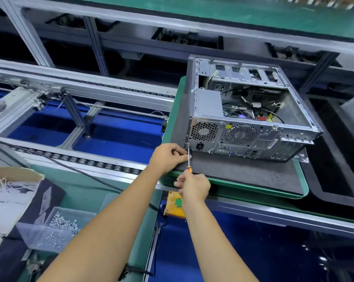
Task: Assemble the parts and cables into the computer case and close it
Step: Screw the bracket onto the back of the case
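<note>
A screw is being driven at the rear lower-left corner of the computer case (247, 110) (side still open), which lies on the grey mat (243, 169); the screwdriver (189, 159) is steadied by the left hand (169, 156), fingers pinched on its shaft, while its handle is gripped by the right hand (193, 187); next, steady turning along the screw's axis seems called for

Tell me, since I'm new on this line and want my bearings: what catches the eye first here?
The open computer case lying on a dark mat, cables showing inside. At its near left corner, the right hand holds an orange-collared screwdriver while the left hand steadies its shaft. A clear screw bin sits lower left.
</note>
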`<state>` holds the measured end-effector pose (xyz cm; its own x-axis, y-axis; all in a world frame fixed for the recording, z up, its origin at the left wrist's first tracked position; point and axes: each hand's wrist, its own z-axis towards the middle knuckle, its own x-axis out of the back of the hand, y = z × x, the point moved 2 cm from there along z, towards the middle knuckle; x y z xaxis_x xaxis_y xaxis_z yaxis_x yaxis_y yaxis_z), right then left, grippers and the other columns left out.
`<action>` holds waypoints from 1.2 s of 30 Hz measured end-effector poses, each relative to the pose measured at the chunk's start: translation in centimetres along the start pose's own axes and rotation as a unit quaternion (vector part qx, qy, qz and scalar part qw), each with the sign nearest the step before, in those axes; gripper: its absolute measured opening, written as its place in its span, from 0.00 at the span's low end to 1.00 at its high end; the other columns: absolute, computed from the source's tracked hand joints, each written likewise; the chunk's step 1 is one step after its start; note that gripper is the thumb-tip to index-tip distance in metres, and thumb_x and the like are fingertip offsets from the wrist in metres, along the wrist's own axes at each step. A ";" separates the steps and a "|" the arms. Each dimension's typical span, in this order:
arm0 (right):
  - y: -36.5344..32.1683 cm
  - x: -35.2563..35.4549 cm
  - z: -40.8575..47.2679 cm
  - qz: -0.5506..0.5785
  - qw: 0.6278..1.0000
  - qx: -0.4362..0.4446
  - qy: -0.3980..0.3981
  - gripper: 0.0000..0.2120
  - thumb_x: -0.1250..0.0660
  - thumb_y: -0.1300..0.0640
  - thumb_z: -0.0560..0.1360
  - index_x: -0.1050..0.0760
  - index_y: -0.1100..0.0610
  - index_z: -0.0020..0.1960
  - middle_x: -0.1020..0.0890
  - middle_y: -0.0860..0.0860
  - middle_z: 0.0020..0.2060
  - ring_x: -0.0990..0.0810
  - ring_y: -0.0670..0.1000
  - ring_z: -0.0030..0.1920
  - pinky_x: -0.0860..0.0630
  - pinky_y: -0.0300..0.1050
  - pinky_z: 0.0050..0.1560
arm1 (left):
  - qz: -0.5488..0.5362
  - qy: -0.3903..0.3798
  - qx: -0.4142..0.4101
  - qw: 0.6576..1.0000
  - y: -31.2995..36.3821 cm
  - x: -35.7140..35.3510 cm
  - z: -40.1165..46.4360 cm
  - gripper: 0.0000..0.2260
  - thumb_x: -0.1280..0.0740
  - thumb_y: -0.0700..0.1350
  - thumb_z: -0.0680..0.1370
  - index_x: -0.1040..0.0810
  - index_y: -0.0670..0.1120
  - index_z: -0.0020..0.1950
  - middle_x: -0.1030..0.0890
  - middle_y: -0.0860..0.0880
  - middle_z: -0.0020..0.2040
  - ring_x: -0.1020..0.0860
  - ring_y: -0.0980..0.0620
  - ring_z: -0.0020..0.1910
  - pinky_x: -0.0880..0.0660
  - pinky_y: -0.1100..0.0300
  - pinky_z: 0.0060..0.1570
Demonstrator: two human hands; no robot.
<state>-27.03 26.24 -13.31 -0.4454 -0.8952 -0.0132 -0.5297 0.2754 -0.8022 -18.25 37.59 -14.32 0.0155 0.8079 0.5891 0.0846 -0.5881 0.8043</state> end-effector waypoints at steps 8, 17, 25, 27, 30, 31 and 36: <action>-0.5 -0.5 -0.5 0.103 0.975 -0.165 -0.108 0.07 0.36 0.57 0.79 0.28 0.59 0.44 0.13 0.58 0.36 0.22 0.49 0.22 0.39 0.34 0.18 | -0.144 -0.022 0.055 0.988 0.1 0.4 -0.3 0.13 0.33 0.54 0.79 0.14 0.51 0.40 0.21 0.53 0.31 0.30 0.53 0.23 0.31 0.61 0.29; 0.2 -1.6 -0.6 0.081 0.985 -0.127 -0.083 0.04 0.35 0.61 0.73 0.29 0.58 0.40 0.27 0.52 0.30 0.37 0.46 0.21 0.42 0.37 0.21 | -0.179 -0.090 0.071 0.977 0.3 0.7 -0.2 0.09 0.26 0.60 0.74 0.12 0.56 0.46 0.14 0.56 0.44 0.28 0.56 0.28 0.26 0.62 0.35; 2.1 -0.5 -1.5 -0.260 0.946 0.140 0.136 0.10 0.34 0.52 0.75 0.36 0.50 0.43 0.22 0.46 0.33 0.23 0.52 0.36 0.34 0.44 0.33 | -0.207 -0.094 0.116 0.967 0.4 0.2 0.3 0.08 0.24 0.56 0.75 0.12 0.54 0.48 0.15 0.64 0.46 0.25 0.59 0.27 0.27 0.63 0.42; 1.9 -0.9 -1.5 -0.258 0.943 0.160 0.134 0.09 0.34 0.56 0.76 0.35 0.53 0.42 0.22 0.48 0.32 0.23 0.53 0.33 0.31 0.46 0.33 | -0.199 -0.098 0.121 0.968 0.5 0.3 0.3 0.08 0.24 0.57 0.75 0.12 0.54 0.48 0.15 0.64 0.43 0.25 0.60 0.27 0.28 0.67 0.36; 2.1 -1.9 -0.9 -0.001 0.999 0.034 0.008 0.07 0.35 0.62 0.76 0.31 0.59 0.42 0.22 0.51 0.28 0.30 0.50 0.23 0.37 0.41 0.24 | -0.190 -0.105 0.110 0.970 0.8 0.2 0.4 0.10 0.26 0.56 0.77 0.12 0.51 0.47 0.14 0.59 0.41 0.25 0.57 0.25 0.27 0.68 0.30; 2.0 -2.2 -1.1 0.120 0.990 -0.045 -0.059 0.06 0.35 0.63 0.77 0.30 0.59 0.42 0.24 0.51 0.27 0.36 0.49 0.20 0.41 0.40 0.21 | -0.188 -0.112 0.105 0.970 0.9 0.2 0.3 0.10 0.28 0.57 0.78 0.11 0.52 0.47 0.14 0.57 0.41 0.25 0.57 0.25 0.26 0.67 0.30; 1.8 -2.2 -1.7 0.172 0.977 -0.099 -0.083 0.03 0.34 0.61 0.76 0.26 0.58 0.44 0.22 0.50 0.31 0.35 0.47 0.20 0.42 0.39 0.21 | -0.186 -0.105 0.112 0.970 0.6 0.2 0.2 0.10 0.27 0.60 0.76 0.12 0.56 0.45 0.14 0.51 0.40 0.25 0.57 0.26 0.26 0.66 0.32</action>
<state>-28.24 29.27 -13.72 -0.5074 -0.7776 -0.3712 -0.5059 0.6176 -0.6022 -17.97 37.44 -13.71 0.1423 0.9667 0.2126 0.3381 -0.2493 0.9075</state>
